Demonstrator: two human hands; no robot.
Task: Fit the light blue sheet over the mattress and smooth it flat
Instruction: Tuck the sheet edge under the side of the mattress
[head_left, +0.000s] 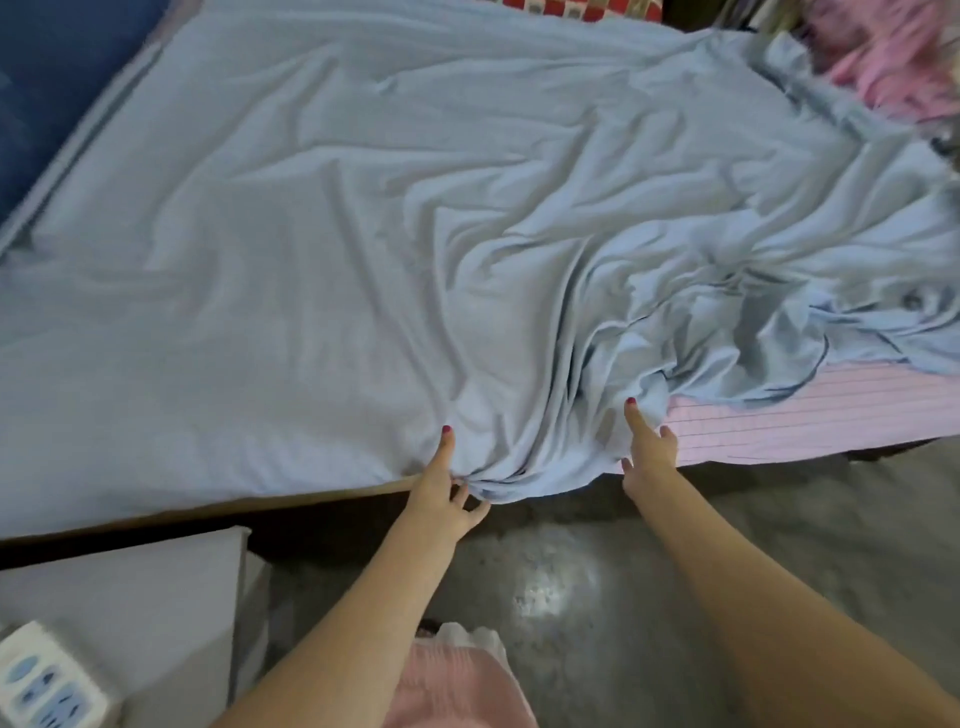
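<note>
One light blue sheet (363, 249) lies rumpled over the pink-striped mattress (810, 415). My left hand (441, 499) clenches its gathered near edge; my right hand (649, 457) pinches a fold beside it.

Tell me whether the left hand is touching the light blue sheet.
Touching. The head view shows the left hand gripping a bunched fold of the light blue sheet at the mattress's near edge.
</note>
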